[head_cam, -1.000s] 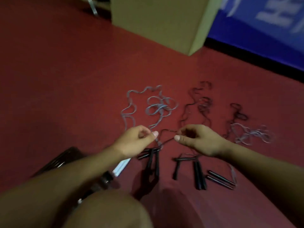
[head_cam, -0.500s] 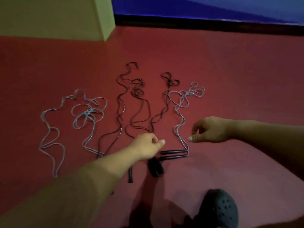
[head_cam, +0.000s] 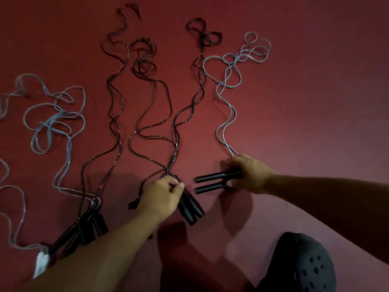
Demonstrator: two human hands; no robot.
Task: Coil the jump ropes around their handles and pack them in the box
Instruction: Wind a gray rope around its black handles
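- Right hand [head_cam: 250,173]: curled round two black handles [head_cam: 216,180] of the grey jump rope [head_cam: 227,81].
- Left hand [head_cam: 161,199]: pinching something unclear above two more handles [head_cam: 190,207].
- Black ropes [head_cam: 145,85]: three; grey ropes: at least two, one cut off left.

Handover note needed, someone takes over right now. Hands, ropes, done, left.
Right hand: grips the pair of black handles of the grey rope, which trails away uncoiled on the red floor.
Left hand: curled over the handles of a black rope; exact grip unclear.
More black and grey ropes lie loose to the left, their handles bunched near the left forearm.
Done: nothing coiled that I can see. Box not in view.
Left: coil every rope, pack all.
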